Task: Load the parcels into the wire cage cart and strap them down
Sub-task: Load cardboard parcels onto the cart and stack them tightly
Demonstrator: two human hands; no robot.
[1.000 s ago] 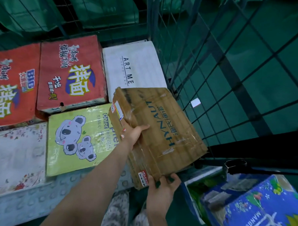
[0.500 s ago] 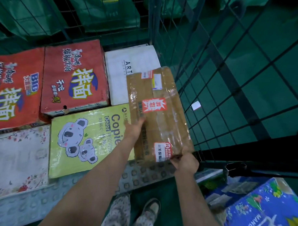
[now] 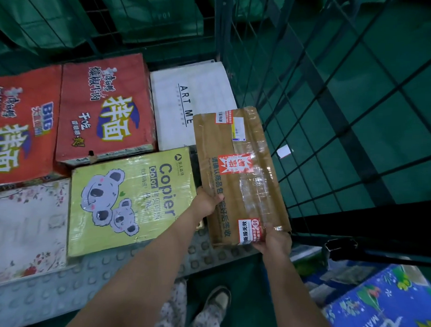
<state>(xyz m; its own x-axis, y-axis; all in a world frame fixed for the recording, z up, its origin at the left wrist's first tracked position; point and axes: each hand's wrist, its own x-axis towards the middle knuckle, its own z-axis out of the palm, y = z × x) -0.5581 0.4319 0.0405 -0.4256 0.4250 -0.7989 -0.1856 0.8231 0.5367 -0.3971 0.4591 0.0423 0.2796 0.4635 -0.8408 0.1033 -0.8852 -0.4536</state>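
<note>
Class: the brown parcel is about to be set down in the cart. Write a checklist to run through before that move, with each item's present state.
1. Both the left hand and right hand grip the brown parcel: ok.
2. Parcel taped shut: ok.
3. Free floor between yellow box and cage wall: cannot tell, parcel covers it.
4. Parcel clear of white box: cannot tell.
5. Reach to a strap: cannot tell, none in view.

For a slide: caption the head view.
Left hand and right hand hold a taped brown parcel beside the yellow copier box.
</note>
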